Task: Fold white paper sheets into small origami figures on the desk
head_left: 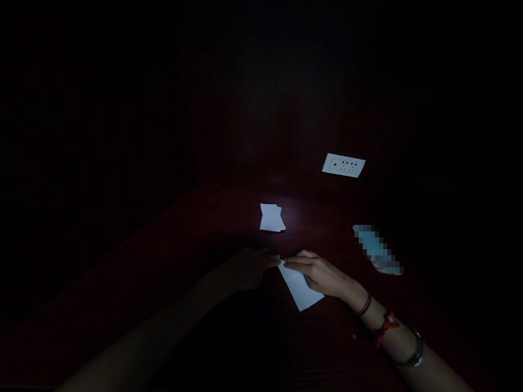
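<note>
A white piece of paper [304,294] lies slanted on the dark red table, its narrow far corner between my two hands. My right hand [322,274] rests over its upper right side, fingers together and gripping near that corner. My left hand [251,268] is in deep shadow, its fingertips closed at the same corner from the left. What the thumbs do is hidden. Beyond the hands, a small stack of white paper pieces [272,218] with curved-in sides lies on the table.
To the right lies a flat phone-like object [376,249] with a blurred blue surface. A white wall socket [344,165] sits on the dark back panel. The table [196,228] meets that panel behind the stack. A tiny pale speck [354,336] lies near my right forearm.
</note>
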`<state>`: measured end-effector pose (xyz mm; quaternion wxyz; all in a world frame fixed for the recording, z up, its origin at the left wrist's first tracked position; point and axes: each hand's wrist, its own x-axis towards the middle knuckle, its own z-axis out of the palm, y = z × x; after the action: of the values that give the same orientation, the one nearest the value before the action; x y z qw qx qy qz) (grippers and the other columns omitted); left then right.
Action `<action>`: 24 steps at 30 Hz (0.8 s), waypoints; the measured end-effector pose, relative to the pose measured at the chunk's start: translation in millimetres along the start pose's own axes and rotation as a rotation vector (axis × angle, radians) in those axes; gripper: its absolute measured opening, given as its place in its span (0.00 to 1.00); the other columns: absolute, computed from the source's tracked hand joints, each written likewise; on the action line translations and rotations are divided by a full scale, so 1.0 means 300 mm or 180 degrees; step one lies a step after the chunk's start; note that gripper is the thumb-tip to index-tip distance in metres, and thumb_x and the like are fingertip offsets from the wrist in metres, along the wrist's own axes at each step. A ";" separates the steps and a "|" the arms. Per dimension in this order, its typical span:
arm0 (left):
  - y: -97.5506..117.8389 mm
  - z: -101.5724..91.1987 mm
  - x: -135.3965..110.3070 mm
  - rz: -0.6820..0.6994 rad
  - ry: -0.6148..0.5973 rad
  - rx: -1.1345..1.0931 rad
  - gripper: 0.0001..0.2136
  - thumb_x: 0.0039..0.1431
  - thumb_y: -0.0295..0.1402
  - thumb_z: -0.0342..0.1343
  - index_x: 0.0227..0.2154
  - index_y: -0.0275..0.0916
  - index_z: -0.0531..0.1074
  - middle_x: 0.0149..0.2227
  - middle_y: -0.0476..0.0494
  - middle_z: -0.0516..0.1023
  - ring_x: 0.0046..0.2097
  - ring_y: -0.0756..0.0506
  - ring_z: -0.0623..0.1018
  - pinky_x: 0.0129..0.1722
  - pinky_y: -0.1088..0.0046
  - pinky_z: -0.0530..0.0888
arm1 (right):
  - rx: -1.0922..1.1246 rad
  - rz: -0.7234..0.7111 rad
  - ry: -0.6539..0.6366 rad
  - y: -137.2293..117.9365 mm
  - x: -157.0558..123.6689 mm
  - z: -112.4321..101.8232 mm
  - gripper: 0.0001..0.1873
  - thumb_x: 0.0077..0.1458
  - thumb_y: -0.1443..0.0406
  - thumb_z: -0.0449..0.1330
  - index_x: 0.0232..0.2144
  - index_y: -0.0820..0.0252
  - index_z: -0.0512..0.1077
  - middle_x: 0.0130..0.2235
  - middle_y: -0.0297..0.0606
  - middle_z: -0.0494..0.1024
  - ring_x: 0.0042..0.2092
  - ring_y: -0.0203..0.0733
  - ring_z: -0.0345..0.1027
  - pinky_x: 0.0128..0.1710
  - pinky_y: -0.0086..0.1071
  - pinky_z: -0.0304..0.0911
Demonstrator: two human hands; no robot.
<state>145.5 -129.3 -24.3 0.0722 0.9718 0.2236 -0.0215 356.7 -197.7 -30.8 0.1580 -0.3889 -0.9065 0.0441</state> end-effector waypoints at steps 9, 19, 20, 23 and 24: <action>0.004 -0.007 -0.008 -0.0011 0.0017 -0.0089 0.29 0.45 0.21 0.45 0.52 0.47 0.51 0.55 0.51 0.55 0.54 0.42 0.57 0.47 0.60 0.58 | -0.0483 -0.0035 -0.0218 0.016 0.000 0.000 0.26 0.48 0.78 0.47 0.49 0.56 0.58 0.49 0.34 0.65 0.45 0.39 0.57 0.42 0.34 0.56; 0.009 -0.001 -0.003 -0.0180 -0.0004 -0.0004 0.29 0.45 0.21 0.43 0.52 0.47 0.51 0.55 0.52 0.54 0.54 0.41 0.57 0.46 0.57 0.59 | -0.0505 -0.0022 -0.0318 0.000 0.002 -0.015 0.22 0.49 0.76 0.48 0.47 0.61 0.61 0.46 0.37 0.67 0.44 0.39 0.59 0.43 0.33 0.57; 0.012 -0.001 -0.003 -0.0199 -0.0006 0.0002 0.29 0.45 0.21 0.43 0.52 0.47 0.51 0.55 0.52 0.54 0.54 0.40 0.57 0.45 0.57 0.60 | -0.0492 0.0002 -0.0304 -0.003 -0.001 -0.019 0.22 0.48 0.76 0.48 0.47 0.61 0.62 0.46 0.37 0.68 0.44 0.39 0.59 0.43 0.33 0.57; 0.015 0.002 -0.004 -0.0226 0.0042 0.0018 0.28 0.46 0.21 0.43 0.52 0.48 0.51 0.55 0.52 0.54 0.54 0.40 0.58 0.45 0.56 0.60 | -0.0467 0.0085 -0.0256 -0.010 -0.015 -0.026 0.22 0.47 0.77 0.48 0.45 0.60 0.64 0.45 0.36 0.69 0.44 0.38 0.61 0.43 0.32 0.57; 0.016 0.003 -0.004 -0.0229 0.0058 0.0021 0.28 0.46 0.21 0.43 0.52 0.48 0.51 0.55 0.52 0.54 0.53 0.40 0.58 0.45 0.57 0.60 | -0.0460 0.0115 -0.0255 -0.011 -0.021 -0.027 0.22 0.47 0.77 0.48 0.45 0.60 0.64 0.44 0.36 0.69 0.43 0.38 0.61 0.43 0.33 0.57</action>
<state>146.4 -134.1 -24.5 0.0661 0.9635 0.2589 -0.0160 361.1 -204.9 -23.9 0.0923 -0.4135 -0.9058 -0.0031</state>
